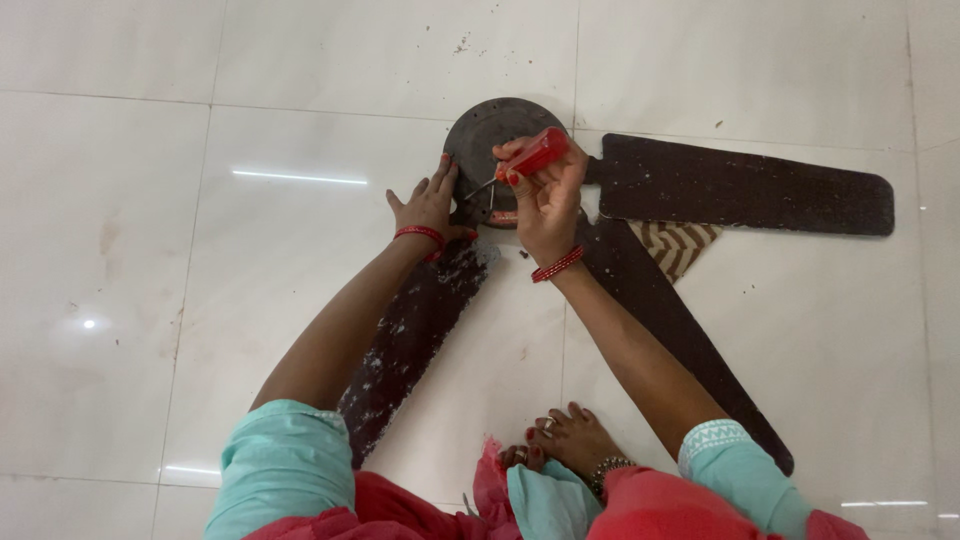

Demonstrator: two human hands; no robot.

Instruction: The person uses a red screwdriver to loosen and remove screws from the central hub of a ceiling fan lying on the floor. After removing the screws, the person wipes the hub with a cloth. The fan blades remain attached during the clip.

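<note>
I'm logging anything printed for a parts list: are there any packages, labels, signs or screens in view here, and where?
None in view: only a dark ceiling fan on the white tile floor, the left hand pressed on its hub, and the right hand holding a red-handled screwdriver.

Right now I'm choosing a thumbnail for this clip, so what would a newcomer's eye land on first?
First the red-handled screwdriver, gripped in the right hand at the upper middle, its tip angled down at the round dark fan motor hub. The left hand presses flat beside the hub. Then the three dark fan blades spreading over the pale tiled floor, the left one blotched white.
</note>
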